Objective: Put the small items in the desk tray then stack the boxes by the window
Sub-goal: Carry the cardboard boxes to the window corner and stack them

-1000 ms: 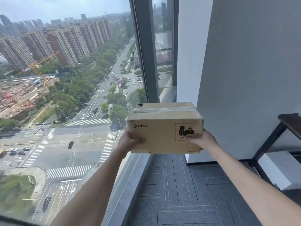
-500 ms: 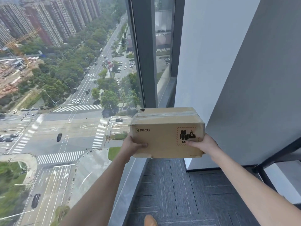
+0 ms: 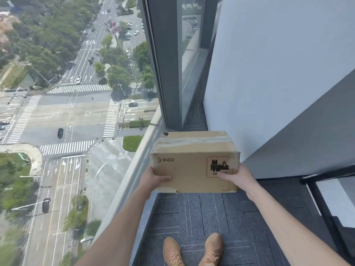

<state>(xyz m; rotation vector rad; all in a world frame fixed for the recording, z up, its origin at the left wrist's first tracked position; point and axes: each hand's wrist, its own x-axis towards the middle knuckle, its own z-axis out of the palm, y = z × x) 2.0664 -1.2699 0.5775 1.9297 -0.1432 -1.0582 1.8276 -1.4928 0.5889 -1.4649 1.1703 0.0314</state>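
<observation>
Cardboard, plain brown and sealed along its top seam with clear tape, makes up the box that both hands carry out in front of the body. Its flaps are closed, so what is inside cannot be seen. The near face reads "PICO" at its left end and bears a red-dashed warning label with black battery and flame symbols at its right end.

The left hand grasps the box's lower left corner, thumb laid flat across the near face and the fingers tucked out of sight under or behind it. The right hand clasps the lower right corner the same way, its thumb covering part of the warning label. Both forearms are bare and stretched forward.

The box is held in the air above the dark grey carpet tiles. Just left of the box runs the pale window sill and the full-height window glass, through which a street crossing far below shows. Beyond the box stands the dark window frame post, and to the box's right rises a grey wall. Nearer the camera than the box, two tan shoes stand on the carpet. Farther right of the box, a black table leg shows at the picture's edge.
</observation>
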